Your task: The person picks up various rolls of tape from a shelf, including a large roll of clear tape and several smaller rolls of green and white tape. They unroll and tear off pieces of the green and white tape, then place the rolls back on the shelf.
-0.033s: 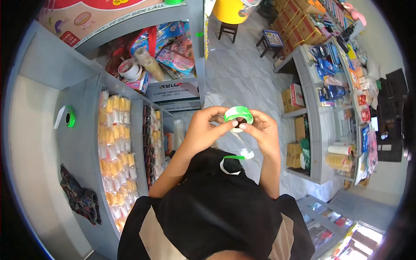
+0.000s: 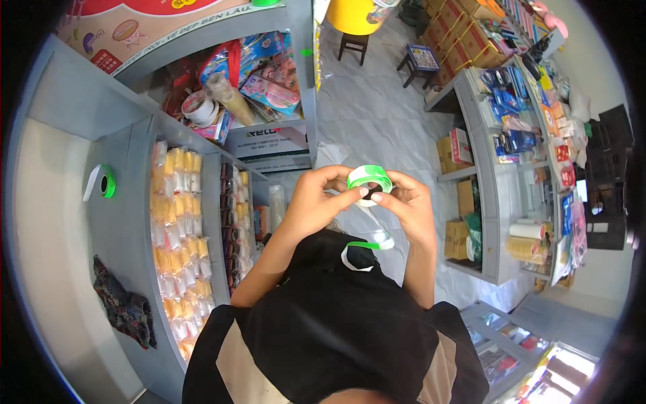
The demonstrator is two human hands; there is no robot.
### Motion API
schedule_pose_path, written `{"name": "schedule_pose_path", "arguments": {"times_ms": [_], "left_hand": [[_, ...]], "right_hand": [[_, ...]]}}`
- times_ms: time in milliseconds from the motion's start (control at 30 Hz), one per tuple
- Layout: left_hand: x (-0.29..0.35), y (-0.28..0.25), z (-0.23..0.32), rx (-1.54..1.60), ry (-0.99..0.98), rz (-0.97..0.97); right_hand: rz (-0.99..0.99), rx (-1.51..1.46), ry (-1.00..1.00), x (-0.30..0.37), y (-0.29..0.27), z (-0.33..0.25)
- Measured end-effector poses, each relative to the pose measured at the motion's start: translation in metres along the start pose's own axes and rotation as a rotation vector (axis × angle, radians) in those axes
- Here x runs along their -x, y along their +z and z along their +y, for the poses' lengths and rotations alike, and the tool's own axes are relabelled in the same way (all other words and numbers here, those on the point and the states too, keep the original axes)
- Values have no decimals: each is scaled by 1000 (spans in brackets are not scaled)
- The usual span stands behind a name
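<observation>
Between both hands, in front of my chest, is a roll of green and white label tape [image 2: 369, 174]. My left hand [image 2: 316, 202] grips its left side, fingers round the outside and thumb at the near lower rim. On the other side my right hand [image 2: 412, 202] is closed on the roll in the same way, the two thumb tips almost meeting. A loose tail of tape [image 2: 377, 245] hangs from it, curling over my black top. A similar green and white roll [image 2: 106, 183] lies on the grey counter to my left, apart from my hands.
A dark patterned cloth [image 2: 124, 303] lies on the left counter. Beside it, racks of small yellow and white packets [image 2: 178, 232] line the shelf. Tape rolls [image 2: 200, 108] sit in the cabinet ahead. Right stands a grey shelf unit [image 2: 494, 232]; two stools [image 2: 422, 59] stand on the tiled floor.
</observation>
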State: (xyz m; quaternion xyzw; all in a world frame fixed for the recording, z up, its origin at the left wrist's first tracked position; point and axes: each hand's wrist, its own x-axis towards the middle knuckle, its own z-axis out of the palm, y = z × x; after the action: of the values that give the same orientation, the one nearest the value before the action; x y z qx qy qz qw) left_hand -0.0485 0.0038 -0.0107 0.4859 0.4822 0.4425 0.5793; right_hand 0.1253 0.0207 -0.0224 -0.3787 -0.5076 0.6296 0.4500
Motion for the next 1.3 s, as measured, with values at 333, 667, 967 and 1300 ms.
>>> {"name": "schedule_pose_path", "arguments": {"times_ms": [333,667,967,1300], "left_hand": [[0,11,-24,126,-132,-145],[1,8,-35,-31,-152,-343],[-1,-4,-42,-38,-105,-304],[-2,-5,-34,4,-60,-268]], "right_hand": [[-37,-64,223,24,-27,7],[-296,33,260,20,-39,18],[-168,188,198,30,-33,17],[-27,684,-222,39,-19,3]]}}
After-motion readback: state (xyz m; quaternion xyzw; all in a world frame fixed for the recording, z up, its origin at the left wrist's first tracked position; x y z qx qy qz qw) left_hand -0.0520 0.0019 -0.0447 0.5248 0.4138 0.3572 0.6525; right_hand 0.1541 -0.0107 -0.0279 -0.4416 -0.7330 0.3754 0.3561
